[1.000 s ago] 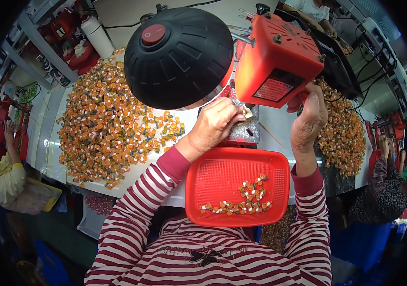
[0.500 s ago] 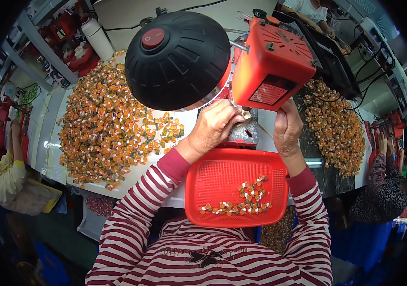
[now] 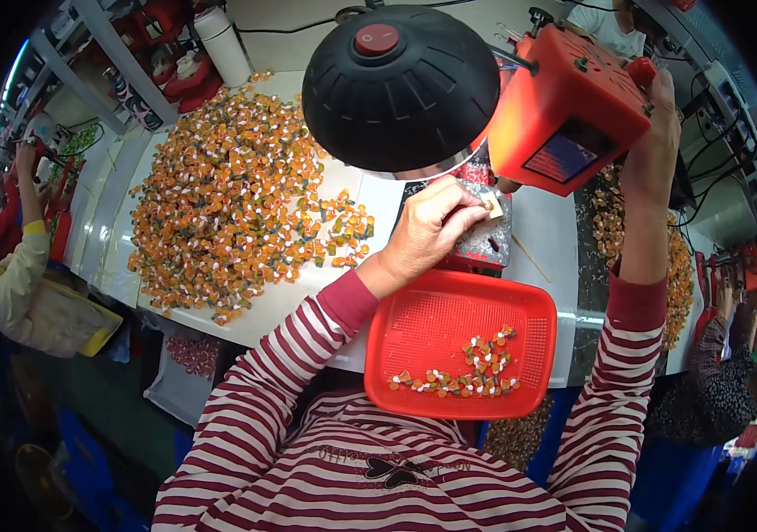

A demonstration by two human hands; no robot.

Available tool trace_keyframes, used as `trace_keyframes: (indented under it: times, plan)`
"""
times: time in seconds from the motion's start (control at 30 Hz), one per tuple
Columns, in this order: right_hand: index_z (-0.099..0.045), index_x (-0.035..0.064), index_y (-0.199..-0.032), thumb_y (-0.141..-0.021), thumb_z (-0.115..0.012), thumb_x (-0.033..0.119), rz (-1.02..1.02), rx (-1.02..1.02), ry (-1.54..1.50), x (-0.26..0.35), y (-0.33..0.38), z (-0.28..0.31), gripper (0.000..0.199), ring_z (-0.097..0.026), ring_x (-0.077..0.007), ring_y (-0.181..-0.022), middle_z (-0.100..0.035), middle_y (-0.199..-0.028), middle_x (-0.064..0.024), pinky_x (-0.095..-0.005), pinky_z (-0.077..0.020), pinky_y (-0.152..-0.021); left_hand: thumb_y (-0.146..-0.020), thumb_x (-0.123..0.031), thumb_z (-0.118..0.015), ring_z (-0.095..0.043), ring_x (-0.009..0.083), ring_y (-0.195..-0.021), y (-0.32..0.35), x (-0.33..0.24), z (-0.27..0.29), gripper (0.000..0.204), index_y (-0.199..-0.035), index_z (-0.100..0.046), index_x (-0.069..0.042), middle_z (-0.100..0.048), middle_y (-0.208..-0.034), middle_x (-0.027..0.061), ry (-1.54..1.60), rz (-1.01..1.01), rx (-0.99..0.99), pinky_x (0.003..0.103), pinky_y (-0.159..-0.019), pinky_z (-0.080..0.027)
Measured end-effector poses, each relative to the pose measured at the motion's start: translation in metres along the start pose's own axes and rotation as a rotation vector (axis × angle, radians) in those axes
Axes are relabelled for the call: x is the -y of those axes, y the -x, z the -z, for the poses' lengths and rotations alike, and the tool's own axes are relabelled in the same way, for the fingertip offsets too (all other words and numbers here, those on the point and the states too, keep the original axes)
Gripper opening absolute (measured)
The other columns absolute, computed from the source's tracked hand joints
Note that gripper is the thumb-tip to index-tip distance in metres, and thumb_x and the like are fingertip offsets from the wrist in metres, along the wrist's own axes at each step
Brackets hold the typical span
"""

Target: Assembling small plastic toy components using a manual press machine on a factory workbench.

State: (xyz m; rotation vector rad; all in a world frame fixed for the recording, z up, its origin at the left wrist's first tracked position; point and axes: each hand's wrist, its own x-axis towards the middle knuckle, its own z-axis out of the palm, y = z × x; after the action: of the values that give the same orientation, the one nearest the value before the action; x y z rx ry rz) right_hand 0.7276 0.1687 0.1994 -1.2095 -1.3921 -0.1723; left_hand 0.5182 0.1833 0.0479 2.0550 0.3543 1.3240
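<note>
My left hand [image 3: 431,226] pinches a small pale piece [image 3: 491,209] over a dark metal plate [image 3: 485,238] under the black lamp shade [image 3: 400,84]. My right hand [image 3: 659,133] is raised high and grips the knob at the upper right corner of the red machine box [image 3: 567,111]. Below my hands a red mesh tray [image 3: 449,337] sits at the table edge with several small orange, white and green pieces [image 3: 462,374] in its lower part. A large heap of the same orange pieces [image 3: 219,204] covers the white table [image 3: 272,301] to the left.
A second heap of orange pieces [image 3: 680,257] lies at the right behind the machine. A person in a yellow top [image 3: 28,284] works at the far left, another person's sleeve [image 3: 724,372] is at the right. A white bottle [image 3: 223,44] stands at the back.
My right hand rose from below the red box up to its top right corner. My left hand stayed pinching at the plate. The view shifted closer.
</note>
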Motion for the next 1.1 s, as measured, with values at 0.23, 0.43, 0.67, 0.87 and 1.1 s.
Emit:
trace_keyframes:
  times: [0.23, 0.43, 0.67, 0.87, 1.1]
  plan:
    - [-0.056, -0.0003, -0.101, -0.096, -0.03, 0.045, -0.726, 0.128, -0.137, -0.016, 0.103, 0.025, 0.052, -0.036, -0.0045, -0.044, -0.043, -0.053, 0.0013, -0.0182, -0.029, -0.042, -0.074, -0.01, -0.071, -0.058, 0.0255, -0.07, 0.007, -0.009, 0.024, 0.023, -0.091, -0.059, 0.001, -0.056, -0.074, 0.0116, -0.152, 0.084, 0.021, 0.034, -0.063, -0.047]
    - [-0.055, 0.0015, -0.098, -0.095, -0.039, 0.037, -0.771, 0.412, -0.159, -0.014, 0.138, 0.0, 0.039, -0.04, -0.006, -0.046, -0.046, -0.056, -0.0005, -0.0211, -0.0344, -0.044, -0.072, -0.008, -0.073, -0.058, 0.0188, -0.068, -0.012, 0.01, 0.0, 0.024, -0.089, -0.06, 0.001, -0.058, -0.074, 0.0084, -0.18, -0.096, 0.049, 0.028, -0.06, -0.047]
    - [-0.054, 0.0011, -0.098, -0.084, -0.059, 0.019, -0.208, 0.689, 0.217, 0.0, 0.158, 0.026, 0.023, -0.054, -0.0209, -0.063, -0.054, -0.069, -0.008, -0.0326, -0.0442, -0.059, -0.073, -0.011, -0.072, -0.058, 0.0232, -0.07, 0.023, -0.006, 0.031, 0.023, -0.088, -0.061, 0.001, -0.059, -0.076, 0.0096, -0.096, 0.068, 0.143, 0.031, -0.063, -0.047]
    - [-0.058, 0.0004, -0.086, -0.079, -0.063, 0.017, -0.356, 0.875, 0.249, -0.013, 0.198, 0.042, 0.019, -0.055, -0.0308, -0.073, -0.058, -0.075, -0.0124, -0.0373, -0.0444, -0.067, -0.074, -0.012, -0.071, -0.059, 0.0233, -0.073, 0.04, -0.043, 0.048, 0.023, -0.092, -0.061, 0.0, -0.06, -0.076, 0.0093, -0.319, -0.081, 0.386, 0.033, -0.068, -0.047]
    - [-0.057, -0.0028, -0.081, -0.082, -0.061, 0.015, -0.297, 0.801, 0.289, -0.002, 0.187, 0.037, 0.018, -0.055, -0.0271, -0.072, -0.056, -0.075, -0.0139, -0.0341, -0.0428, -0.065, -0.077, -0.016, -0.065, -0.057, 0.0292, -0.081, 0.026, 0.021, 0.124, 0.015, -0.079, -0.065, -0.001, -0.061, -0.079, 0.0141, -0.795, 0.378, 0.21, 0.039, -0.075, -0.046]
